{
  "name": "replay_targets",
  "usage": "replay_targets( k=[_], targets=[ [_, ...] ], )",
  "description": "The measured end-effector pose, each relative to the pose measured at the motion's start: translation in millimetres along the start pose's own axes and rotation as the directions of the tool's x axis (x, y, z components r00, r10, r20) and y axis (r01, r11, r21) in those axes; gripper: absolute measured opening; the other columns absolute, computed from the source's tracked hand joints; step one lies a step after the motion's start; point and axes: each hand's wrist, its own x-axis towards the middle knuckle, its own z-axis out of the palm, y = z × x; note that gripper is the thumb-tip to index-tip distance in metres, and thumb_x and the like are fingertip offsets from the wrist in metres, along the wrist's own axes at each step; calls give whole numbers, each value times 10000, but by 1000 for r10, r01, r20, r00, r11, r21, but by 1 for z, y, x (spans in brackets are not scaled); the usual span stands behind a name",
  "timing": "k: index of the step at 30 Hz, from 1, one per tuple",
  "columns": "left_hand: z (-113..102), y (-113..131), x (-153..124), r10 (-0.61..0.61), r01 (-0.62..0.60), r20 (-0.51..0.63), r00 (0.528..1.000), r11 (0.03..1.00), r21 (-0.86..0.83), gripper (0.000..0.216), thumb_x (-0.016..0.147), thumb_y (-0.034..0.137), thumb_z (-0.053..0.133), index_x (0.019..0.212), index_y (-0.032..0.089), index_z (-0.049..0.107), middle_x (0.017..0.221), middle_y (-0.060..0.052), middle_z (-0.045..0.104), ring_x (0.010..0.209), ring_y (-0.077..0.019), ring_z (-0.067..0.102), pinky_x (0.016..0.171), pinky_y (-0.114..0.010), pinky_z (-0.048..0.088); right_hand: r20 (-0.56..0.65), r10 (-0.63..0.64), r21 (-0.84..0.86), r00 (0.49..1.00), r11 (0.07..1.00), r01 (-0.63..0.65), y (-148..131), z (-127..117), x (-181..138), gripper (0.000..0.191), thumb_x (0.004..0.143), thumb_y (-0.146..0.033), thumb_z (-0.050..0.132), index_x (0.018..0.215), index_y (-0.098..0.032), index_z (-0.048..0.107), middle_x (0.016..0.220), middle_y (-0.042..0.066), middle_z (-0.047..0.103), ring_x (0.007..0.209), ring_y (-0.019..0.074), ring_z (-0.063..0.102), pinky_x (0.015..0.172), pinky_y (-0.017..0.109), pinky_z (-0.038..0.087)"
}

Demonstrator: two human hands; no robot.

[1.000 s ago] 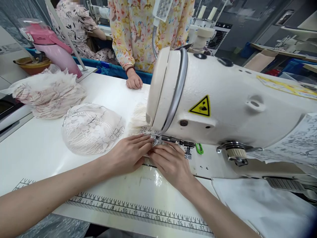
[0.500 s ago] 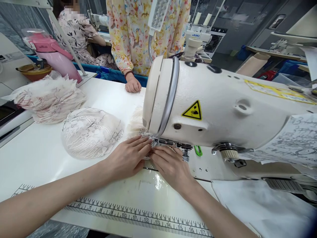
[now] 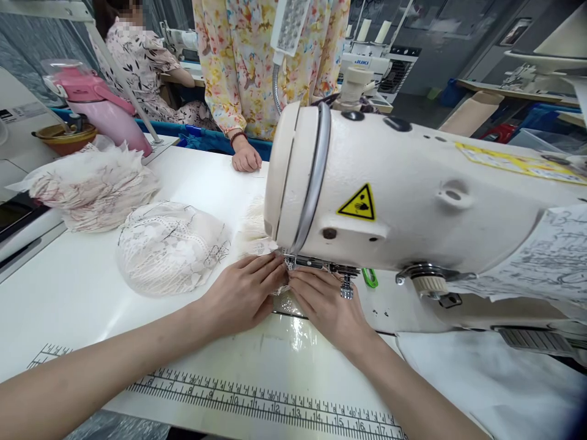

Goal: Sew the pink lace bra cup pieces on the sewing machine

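Cream lace fabric lies under the head of a white sewing machine, much of it hidden behind the machine. My left hand holds the fabric from the left, fingers together and pointing at the presser foot area. From the right, my right hand grips its near edge, the fingertips close to the left ones and partly under the machine head. The needle itself cannot be made out. Left of my left hand rests a rounded white lace piece with dark loose threads.
Behind it sits a heap of thin pale fabric near a pink bottle and a brown bowl. A co-worker's hand rests on the table's far edge. A ruler strip runs along the front. A green clipper lies beneath the machine arm.
Both my hands have shifted slightly right, and the lace at the machine has moved a little with them. The view has also shifted slightly.
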Motion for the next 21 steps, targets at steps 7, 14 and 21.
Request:
replay_targets(
  k=[7, 14, 21],
  targets=[
    [2, 2, -1, 2, -2, -30, 1000, 1000, 5, 396, 921, 232, 393, 1258, 100, 553, 1310, -122, 577, 1219, -279, 543, 954, -423, 514, -67, 56, -138, 996, 988, -65, 1, -2, 0, 146, 915, -135, 534, 947, -216, 651, 1002, -11, 734, 744, 136, 669, 764, 324, 412],
    [3, 2, 1, 21, -21, 4, 1000, 999, 47, 401, 941, 254, 407, 1299, 135, 542, 1302, -114, 584, 1239, -276, 525, 977, -420, 488, 1, 75, -194, 997, 978, -74, 8, -1, -5, 157, 927, -191, 517, 1006, -220, 650, 961, 19, 727, 735, 148, 646, 602, 292, 353],
    [0, -4, -1, 138, -137, -23, 990, 990, 43, 373, 975, 195, 362, 1278, 88, 551, 1281, -94, 603, 1195, -227, 570, 1093, -406, 400, 20, 3, -208, 1000, 978, 1, 6, -5, 1, 148, 908, -126, 539, 922, -207, 663, 970, -3, 731, 741, 145, 642, 729, 313, 404]
  ],
)
